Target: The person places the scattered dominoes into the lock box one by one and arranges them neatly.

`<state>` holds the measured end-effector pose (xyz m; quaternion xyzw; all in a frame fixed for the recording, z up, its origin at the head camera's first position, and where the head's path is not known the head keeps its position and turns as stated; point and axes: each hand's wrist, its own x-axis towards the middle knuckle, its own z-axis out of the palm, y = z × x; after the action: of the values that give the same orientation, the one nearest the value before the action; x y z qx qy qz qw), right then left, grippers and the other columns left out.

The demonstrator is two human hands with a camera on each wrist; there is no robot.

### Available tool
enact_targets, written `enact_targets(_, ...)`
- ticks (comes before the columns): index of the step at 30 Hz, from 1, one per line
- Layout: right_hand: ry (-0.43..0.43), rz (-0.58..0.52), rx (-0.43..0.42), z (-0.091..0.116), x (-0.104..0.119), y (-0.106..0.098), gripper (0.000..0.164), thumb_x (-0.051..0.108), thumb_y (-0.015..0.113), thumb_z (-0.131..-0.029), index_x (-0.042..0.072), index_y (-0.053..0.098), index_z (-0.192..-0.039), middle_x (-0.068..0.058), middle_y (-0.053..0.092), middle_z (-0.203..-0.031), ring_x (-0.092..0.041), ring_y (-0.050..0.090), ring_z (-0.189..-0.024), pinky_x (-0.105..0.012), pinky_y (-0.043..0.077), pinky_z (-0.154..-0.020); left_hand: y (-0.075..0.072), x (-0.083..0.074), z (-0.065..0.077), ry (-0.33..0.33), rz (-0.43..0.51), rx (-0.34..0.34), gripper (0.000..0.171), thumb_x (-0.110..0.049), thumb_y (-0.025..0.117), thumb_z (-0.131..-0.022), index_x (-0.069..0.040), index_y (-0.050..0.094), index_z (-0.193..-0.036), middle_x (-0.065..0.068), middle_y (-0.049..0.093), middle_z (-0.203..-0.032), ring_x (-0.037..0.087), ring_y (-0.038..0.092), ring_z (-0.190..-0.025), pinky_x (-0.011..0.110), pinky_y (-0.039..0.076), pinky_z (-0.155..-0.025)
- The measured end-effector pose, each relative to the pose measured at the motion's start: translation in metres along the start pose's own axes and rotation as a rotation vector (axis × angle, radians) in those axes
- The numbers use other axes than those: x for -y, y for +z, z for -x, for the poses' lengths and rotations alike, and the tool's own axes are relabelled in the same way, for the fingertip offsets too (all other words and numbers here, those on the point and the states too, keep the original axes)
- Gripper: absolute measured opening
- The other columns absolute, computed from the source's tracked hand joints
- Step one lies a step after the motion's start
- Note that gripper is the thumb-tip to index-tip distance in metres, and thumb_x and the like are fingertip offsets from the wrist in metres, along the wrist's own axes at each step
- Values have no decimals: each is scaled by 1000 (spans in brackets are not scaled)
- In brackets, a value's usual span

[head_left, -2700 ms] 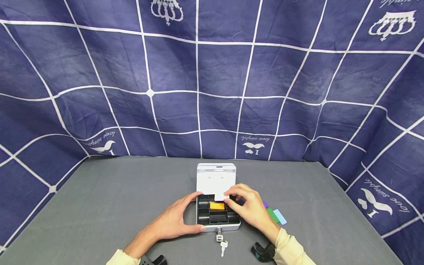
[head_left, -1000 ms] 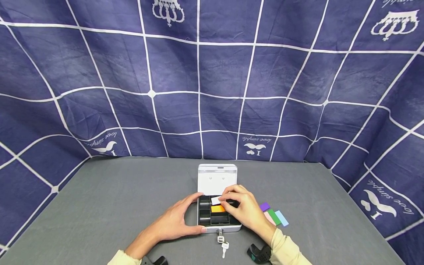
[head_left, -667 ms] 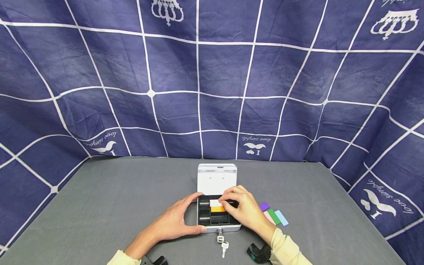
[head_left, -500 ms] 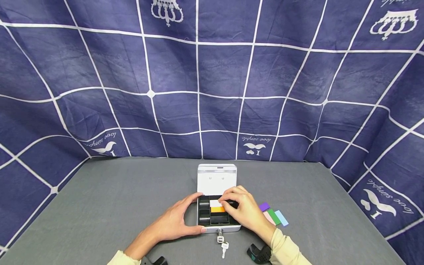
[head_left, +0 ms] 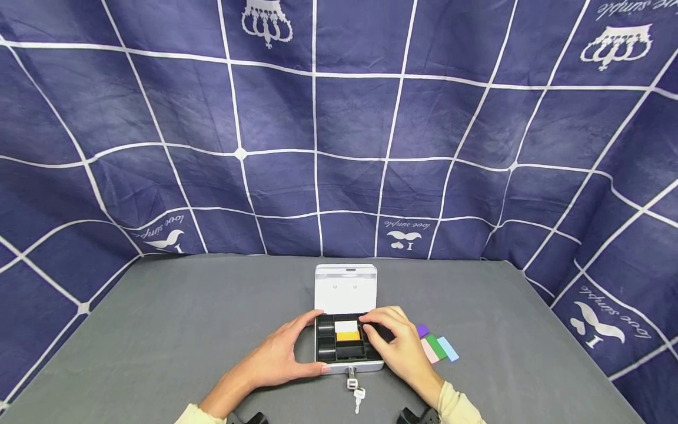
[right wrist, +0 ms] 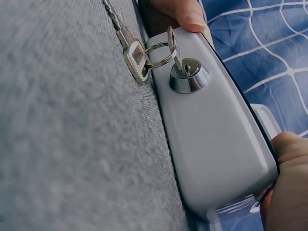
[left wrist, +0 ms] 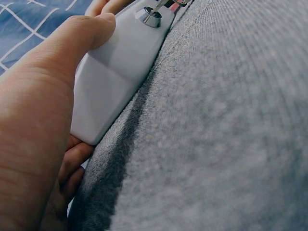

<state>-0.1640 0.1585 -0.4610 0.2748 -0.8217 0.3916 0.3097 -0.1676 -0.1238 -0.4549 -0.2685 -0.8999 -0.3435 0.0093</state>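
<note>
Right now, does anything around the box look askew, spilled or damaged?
Nothing looks spilled or damaged. The only untidy spot is right of the box: the purple piece, pink piece, green piece and light-blue piece lie aslant on the table, while the white piece and orange piece sit squarely in the tray.

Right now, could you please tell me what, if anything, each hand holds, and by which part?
The left hand holds the white box by its left end, thumb on the front; nothing shows held in the right hand.
</note>
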Motion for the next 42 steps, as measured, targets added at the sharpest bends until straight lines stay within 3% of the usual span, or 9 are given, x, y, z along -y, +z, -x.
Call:
enact_targets(12,58,-14,43,20,7,-10,34,10,81,-89,18,73,-120,7,70,-118,-14,60,-114,-18,42,-100,1,0,-3,9,3,-3,94,-64,84,-74,-31,44,-152,-2,60,-143,25,59,-128,52,50,-101)
enact_targets(24,70,-80,-1,16,15,-17,33,-1,79,-88,13,74,-116,2,72,-114,-15,66,-107,-15,49,-94,-5,-3,-5,-3,-2,-9,96,-67,83,-74,-33,42,-154,-1,58,-145,27,57,-131,54,49,-103)
enact_targets(30,35,-48,-52,20,12,-13,37,-8,82,-80,11,75,-111,-2,74,-107,-17,70,-95,-15,52,-84,-1,-1,-1,-7,-10,-11,96,-67,83,-73,-35,42,-153,-2,59,-143,25,58,-128,52,50,-101)
enact_targets(35,14,-20,-26,21,6,-20,42,-8,83,-78,12,75,-114,0,75,-109,-17,72,-97,-14,51,-88,1,-1,0,-4,-12,-15,95,-67,83,-73,-35,42,-153,-5,59,-143,22,58,-127,50,50,-101)
enact_targets(42,25,-60,7,19,2,-30,34,-8,77,-85,9,75,-115,-1,75,-110,-12,71,-100,-14,52,-88,1,-1,1,-2,-9,-17,95,-66,83,-73,-35,43,-153,-5,59,-143,22,58,-128,49,50,-102)
